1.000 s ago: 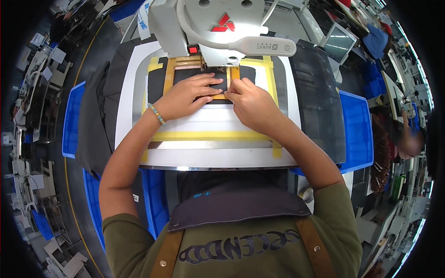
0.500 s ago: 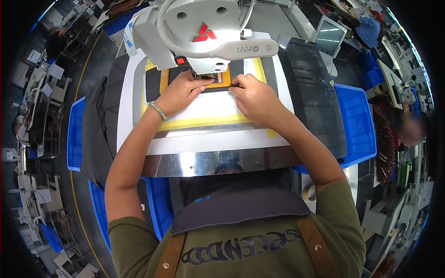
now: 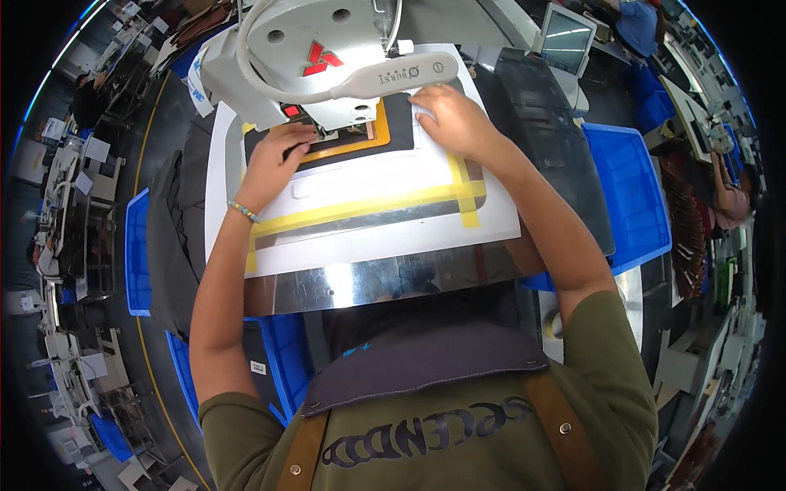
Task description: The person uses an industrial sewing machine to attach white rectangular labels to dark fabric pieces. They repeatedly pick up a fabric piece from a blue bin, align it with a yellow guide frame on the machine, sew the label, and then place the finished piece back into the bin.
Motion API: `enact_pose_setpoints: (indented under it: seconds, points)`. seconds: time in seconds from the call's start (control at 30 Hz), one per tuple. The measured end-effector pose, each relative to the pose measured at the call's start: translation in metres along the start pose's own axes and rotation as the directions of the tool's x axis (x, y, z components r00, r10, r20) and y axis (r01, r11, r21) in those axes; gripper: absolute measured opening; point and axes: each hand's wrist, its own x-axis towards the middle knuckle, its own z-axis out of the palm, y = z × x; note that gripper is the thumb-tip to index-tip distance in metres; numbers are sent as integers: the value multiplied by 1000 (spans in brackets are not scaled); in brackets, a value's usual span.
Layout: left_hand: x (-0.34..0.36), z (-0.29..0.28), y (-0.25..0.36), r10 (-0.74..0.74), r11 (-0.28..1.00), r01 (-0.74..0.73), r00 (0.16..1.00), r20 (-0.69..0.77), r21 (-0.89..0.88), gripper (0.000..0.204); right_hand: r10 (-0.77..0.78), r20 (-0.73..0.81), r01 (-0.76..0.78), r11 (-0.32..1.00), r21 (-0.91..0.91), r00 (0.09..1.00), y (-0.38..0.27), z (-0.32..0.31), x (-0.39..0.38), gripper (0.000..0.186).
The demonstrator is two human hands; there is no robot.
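Under the white sewing machine head (image 3: 319, 37), an amber frame (image 3: 352, 146) surrounds the machine's foot, over a black piece (image 3: 399, 123). Both rest on a white template sheet (image 3: 385, 233) with yellow tape strips (image 3: 360, 204); its right side sits higher in view, so it is askew. My left hand (image 3: 274, 159), a beaded bracelet at the wrist, lies at the frame's left part beside the foot, fingers apart and bent, some partly hidden. My right hand (image 3: 450, 123) has its fingers curled on the template's raised white part at the right of the black piece.
A steel plate (image 3: 409, 266) edges the worktop, with a dark panel (image 3: 557, 155) right and dark fabric (image 3: 168, 245) left. Blue bins (image 3: 630, 204) flank the station. A small screen (image 3: 565, 41) stands back right. Co-workers (image 3: 729, 196) sit at benches along both sides.
The template, frame and black piece have shifted back and turned anticlockwise under the machine. My right hand has moved up to the right side; my left hand has moved left.
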Motion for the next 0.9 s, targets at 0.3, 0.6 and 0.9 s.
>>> enact_pose_setpoints:
  seconds: [0.3, 0.6, 0.9]
  points:
    - [-9, -22, -64, -180, 903, 292, 924, -338, 316, 28, 235, 95, -249, 951, 183, 967, -3, 19, 33, 43]
    - [-48, -26, -31, -256, 900, 319, 939, -231, 298, 30, 21, 314, -199, 814, 546, 949, 11, -7, -34, 39]
    - [-45, -10, -3, -227, 957, 242, 968, -108, 160, 30, 239, 431, -444, 760, 474, 870, 8, -30, -30, 29]
